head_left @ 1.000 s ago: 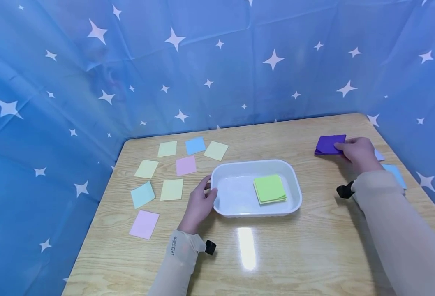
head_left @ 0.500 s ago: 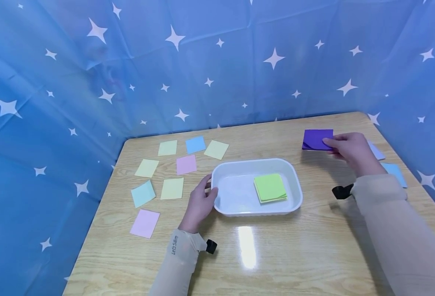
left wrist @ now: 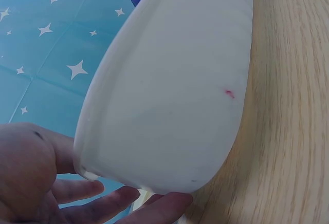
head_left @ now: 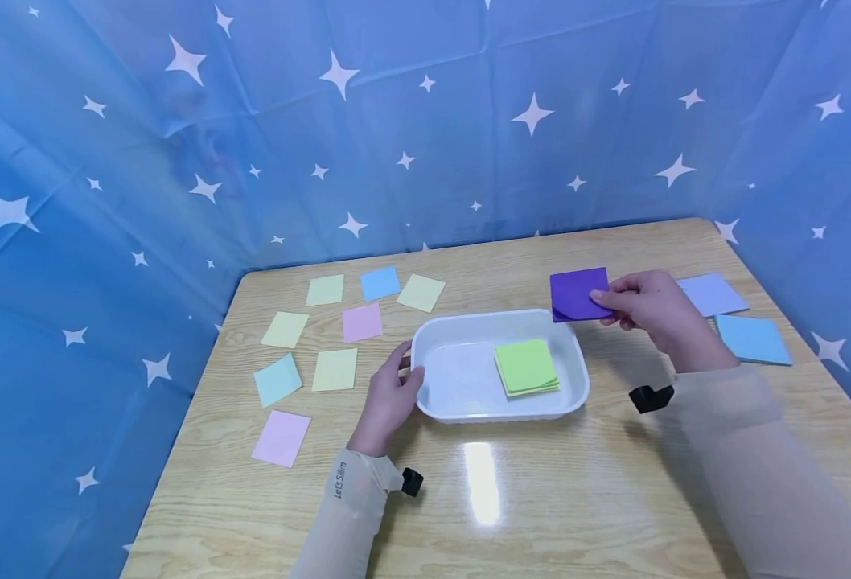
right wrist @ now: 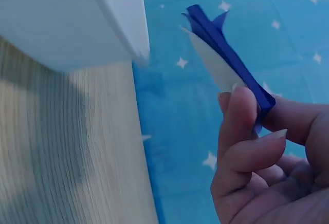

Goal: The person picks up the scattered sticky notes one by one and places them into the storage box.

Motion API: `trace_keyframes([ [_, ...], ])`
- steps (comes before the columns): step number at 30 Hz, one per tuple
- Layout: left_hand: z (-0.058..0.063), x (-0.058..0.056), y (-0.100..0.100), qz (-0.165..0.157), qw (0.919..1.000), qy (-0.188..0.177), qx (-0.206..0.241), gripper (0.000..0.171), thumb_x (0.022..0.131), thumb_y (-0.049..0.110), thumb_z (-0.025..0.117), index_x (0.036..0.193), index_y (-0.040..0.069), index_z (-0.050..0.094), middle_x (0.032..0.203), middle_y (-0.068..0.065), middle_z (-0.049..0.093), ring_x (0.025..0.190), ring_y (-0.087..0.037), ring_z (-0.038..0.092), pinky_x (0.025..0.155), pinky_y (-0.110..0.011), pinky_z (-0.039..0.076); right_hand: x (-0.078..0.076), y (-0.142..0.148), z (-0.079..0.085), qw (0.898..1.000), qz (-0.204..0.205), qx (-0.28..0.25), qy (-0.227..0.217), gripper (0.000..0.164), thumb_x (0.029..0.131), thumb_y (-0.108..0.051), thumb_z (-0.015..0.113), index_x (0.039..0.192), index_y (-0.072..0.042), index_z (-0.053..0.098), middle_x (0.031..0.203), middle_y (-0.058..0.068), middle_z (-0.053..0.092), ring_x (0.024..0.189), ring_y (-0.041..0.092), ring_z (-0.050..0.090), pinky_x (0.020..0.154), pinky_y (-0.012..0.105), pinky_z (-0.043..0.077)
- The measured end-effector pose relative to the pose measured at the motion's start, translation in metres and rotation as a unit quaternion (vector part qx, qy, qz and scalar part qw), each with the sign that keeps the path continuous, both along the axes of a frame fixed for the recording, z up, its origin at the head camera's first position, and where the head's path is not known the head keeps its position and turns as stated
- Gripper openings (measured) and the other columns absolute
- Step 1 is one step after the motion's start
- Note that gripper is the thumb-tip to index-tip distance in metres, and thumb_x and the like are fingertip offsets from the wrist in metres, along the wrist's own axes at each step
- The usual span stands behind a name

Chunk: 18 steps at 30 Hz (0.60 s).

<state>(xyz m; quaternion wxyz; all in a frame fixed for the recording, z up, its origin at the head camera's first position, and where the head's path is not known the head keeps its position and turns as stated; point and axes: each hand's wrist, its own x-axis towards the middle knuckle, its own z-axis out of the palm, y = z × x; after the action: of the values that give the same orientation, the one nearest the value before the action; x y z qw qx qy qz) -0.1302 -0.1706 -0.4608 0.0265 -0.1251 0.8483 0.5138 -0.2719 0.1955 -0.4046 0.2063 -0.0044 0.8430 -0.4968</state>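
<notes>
A white plastic tray [head_left: 440, 406] stands on the table with a green sticky note pad [head_left: 527, 367] lying in its right half. My left hand [head_left: 389, 398] holds the tray by its left end, with the thumb at the rim and the fingers along the end wall, as the left wrist view shows. Between thumb and fingers, my right hand [head_left: 650, 310] pinches a purple sticky note pad [head_left: 577, 295] by its right edge. That pad is raised above the tray's back right corner. In the right wrist view the purple pad [right wrist: 226, 54] appears edge-on, its sheets slightly fanned and a pale underside showing.
Several single notes, such as a pink one [head_left: 362, 322] and a lilac one [head_left: 281, 438], lie scattered left of the tray. Past my right hand are a periwinkle pad [head_left: 713, 294] and a light blue pad [head_left: 754, 339]. A blue starry curtain [head_left: 425, 121] borders the wooden table [head_left: 563, 498].
My right hand has carried the purple pad leftward from the table's right side to the tray's back right corner, uncovering the two bluish pads. The left hand and the tray have stayed put.
</notes>
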Motion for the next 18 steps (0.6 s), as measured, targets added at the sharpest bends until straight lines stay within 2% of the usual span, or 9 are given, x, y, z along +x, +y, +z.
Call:
trace_keyframes([
  [6, 0.000, 0.001, 0.000, 0.003, 1.0000, 0.002, -0.002, 0.052, 0.106, 0.021, 0.055, 0.156, 0.016, 0.043, 0.140, -0.019, 0.060, 0.118, -0.037, 0.068, 0.089, -0.041, 0.064, 0.017, -0.020, 0.001, 0.999, 0.041, 0.013, -0.001, 0.048, 0.102, -0.033, 0.064, 0.127, 0.008, 0.058, 0.081, -0.003, 0.071, 0.076, 0.014, 0.062, 0.067, 0.029, 0.055],
  [13, 0.000, 0.001, 0.000, -0.002, 1.0000, 0.004, 0.002, 0.051, 0.105, 0.020, 0.055, 0.155, 0.016, 0.044, 0.139, -0.020, 0.060, 0.118, -0.037, 0.067, 0.088, -0.042, 0.064, 0.033, -0.039, -0.002, 0.996, 0.083, 0.025, -0.002, 0.040, 0.099, -0.024, 0.070, 0.120, 0.008, 0.060, 0.082, 0.005, 0.073, 0.071, 0.017, 0.069, 0.063, 0.033, 0.059],
  [18, 0.000, 0.001, 0.000, -0.001, 1.0000, 0.004, 0.003, 0.052, 0.105, 0.020, 0.055, 0.156, 0.016, 0.043, 0.140, -0.019, 0.060, 0.119, -0.038, 0.067, 0.088, -0.041, 0.064, 0.040, -0.054, -0.007, 0.992, 0.113, 0.054, 0.011, 0.039, 0.096, -0.025, 0.073, 0.117, 0.007, 0.064, 0.080, 0.007, 0.073, 0.067, 0.018, 0.067, 0.054, 0.029, 0.052],
])
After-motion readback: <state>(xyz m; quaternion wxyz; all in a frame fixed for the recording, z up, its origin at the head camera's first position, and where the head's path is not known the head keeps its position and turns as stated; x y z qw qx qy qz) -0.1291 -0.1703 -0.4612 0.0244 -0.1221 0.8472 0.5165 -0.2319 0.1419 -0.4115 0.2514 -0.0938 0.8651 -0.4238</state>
